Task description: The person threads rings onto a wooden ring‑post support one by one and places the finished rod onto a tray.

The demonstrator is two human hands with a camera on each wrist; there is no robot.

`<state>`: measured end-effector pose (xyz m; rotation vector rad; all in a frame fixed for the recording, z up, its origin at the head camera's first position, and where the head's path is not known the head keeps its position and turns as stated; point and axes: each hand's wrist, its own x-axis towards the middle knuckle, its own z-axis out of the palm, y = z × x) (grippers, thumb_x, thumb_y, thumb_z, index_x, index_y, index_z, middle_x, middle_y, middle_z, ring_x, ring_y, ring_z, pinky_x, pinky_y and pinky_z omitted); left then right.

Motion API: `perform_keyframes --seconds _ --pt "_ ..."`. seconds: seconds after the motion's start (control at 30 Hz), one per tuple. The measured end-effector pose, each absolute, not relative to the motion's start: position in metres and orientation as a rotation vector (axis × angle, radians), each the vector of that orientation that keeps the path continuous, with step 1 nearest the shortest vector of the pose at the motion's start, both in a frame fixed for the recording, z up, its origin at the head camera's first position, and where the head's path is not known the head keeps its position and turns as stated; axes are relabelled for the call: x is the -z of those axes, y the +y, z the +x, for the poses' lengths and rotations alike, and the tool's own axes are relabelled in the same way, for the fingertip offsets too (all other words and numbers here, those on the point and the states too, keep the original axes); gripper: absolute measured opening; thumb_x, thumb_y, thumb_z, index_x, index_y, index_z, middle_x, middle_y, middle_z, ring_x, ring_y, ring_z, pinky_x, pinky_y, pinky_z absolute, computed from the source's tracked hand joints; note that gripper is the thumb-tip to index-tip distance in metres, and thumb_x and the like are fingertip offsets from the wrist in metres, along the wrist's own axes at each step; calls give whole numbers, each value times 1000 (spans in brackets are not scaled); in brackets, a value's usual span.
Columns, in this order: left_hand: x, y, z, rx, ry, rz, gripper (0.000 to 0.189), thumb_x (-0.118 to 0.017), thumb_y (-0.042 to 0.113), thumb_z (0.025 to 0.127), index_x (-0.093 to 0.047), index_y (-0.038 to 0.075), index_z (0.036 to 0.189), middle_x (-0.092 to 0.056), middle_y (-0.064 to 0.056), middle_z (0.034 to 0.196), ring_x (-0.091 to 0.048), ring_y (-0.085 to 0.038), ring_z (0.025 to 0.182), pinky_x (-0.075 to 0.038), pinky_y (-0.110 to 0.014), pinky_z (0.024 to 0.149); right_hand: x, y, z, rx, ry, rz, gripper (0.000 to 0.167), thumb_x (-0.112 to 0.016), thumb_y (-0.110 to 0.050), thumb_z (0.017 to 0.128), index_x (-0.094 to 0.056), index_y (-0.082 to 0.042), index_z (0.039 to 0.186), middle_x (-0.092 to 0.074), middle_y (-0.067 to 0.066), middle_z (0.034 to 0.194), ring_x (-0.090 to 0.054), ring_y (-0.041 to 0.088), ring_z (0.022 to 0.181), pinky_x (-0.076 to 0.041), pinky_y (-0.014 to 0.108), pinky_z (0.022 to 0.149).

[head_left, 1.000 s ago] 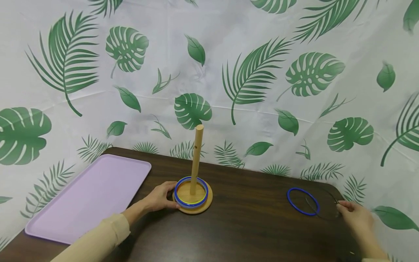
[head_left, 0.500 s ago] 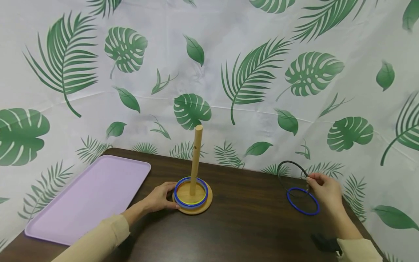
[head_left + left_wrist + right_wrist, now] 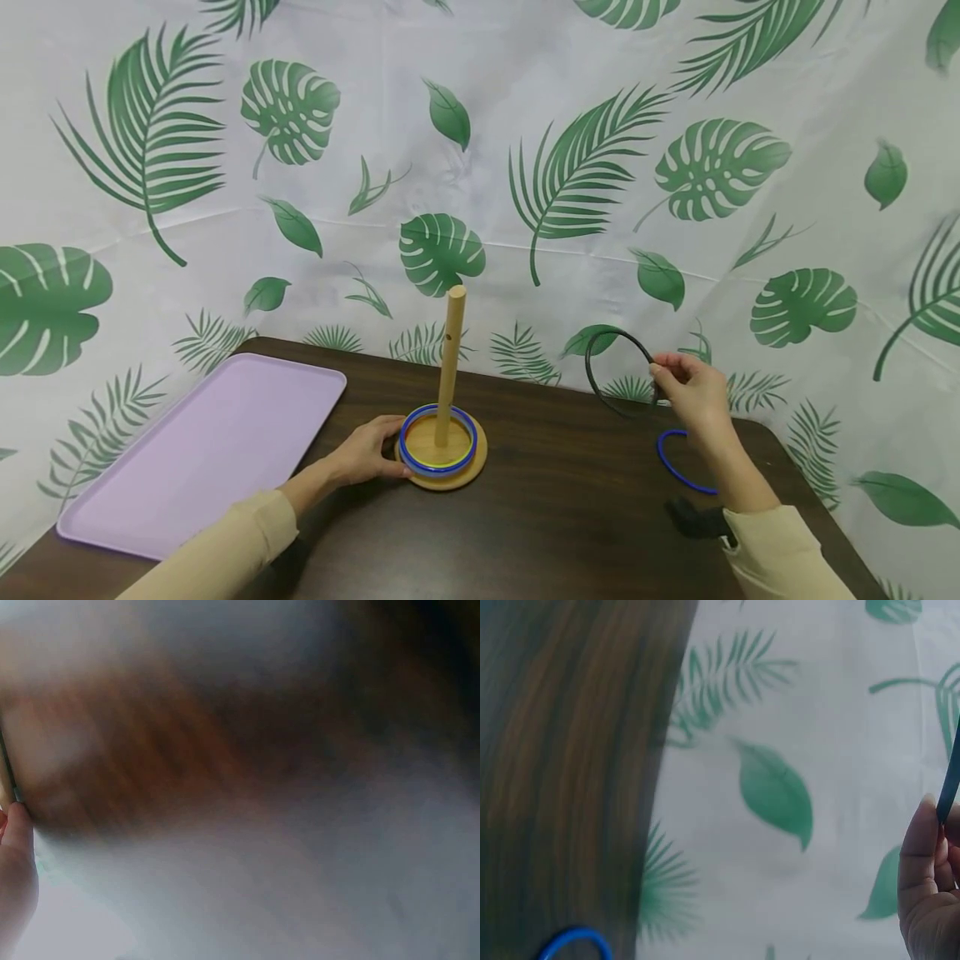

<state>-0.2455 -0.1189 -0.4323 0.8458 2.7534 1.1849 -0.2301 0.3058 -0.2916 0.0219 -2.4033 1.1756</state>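
Observation:
In the head view, a wooden peg (image 3: 450, 367) stands upright on a round wooden base (image 3: 474, 471), with several rings (image 3: 406, 461) stacked around its foot, a blue one on top. My left hand (image 3: 367, 450) holds the left side of the base, thumb in front and fingers behind. In the left wrist view only its thumb (image 3: 18, 855) shows, at the left edge. My right hand (image 3: 693, 393) pinches a thin black ring (image 3: 592, 379) by its right side, raised above the table's far edge. Below that wrist lies a blue ring (image 3: 672, 473), partly hidden by the forearm.
A lilac tray (image 3: 217, 450) lies on the dark wooden table (image 3: 547, 517) at the left. Behind the table hangs a white cloth (image 3: 495, 167) printed with green leaves. A black strap piece (image 3: 697, 518) sits at my right wrist.
My right hand has lifted the black ring from the table's right side and carried it leftward and up, past the blue ring. The left hand and the stand have stayed put.

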Motion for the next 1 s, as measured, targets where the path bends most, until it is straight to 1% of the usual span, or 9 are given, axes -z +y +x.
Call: perform_keyframes --seconds 0.1,0.3,0.53,0.9,1.0 --pt "433 -119 -246 -1185 2753 855 77 -83 30 70 -51 -6 130 -50 -25 131 -44 -43 123 -34 -58 101 286 294 -234 -1218 -2385 55 24 -60 -10 91 -63 10 105 -54 -23 66 -55 -5 61 -49 12 57" --pt "432 -118 -246 -1194 2745 854 77 -83 30 70 -51 -6 130 -50 -25 131 -44 -43 123 -34 -58 101 277 273 -241 -1383 -2315 120 24 -60 -5 90 -61 13 106 -56 -20 66 -56 -3 61 -50 12 57" --pt "432 -119 -247 -1183 2749 851 78 -82 31 70 -51 -6 131 -49 -25 131 -44 -43 123 -34 -58 101 268 253 -246 -1466 -2301 157 25 -60 -5 90 -60 12 108 -56 -19 66 -56 -1 62 -50 14 57" --pt "432 -118 -245 -1185 2754 838 77 -83 29 70 -51 -6 130 -48 -26 132 -43 -45 123 -33 -58 102 254 215 -254 -1546 -2253 247 21 -61 -3 89 -62 12 104 -59 -8 72 -55 1 62 -51 14 58" --pt "431 -118 -244 -1186 2755 834 77 -83 29 70 -51 -6 130 -49 -26 132 -43 -45 123 -33 -59 101 250 206 -255 -1556 -2250 275 20 -62 -4 89 -63 11 103 -59 -7 72 -56 2 62 -51 14 59"
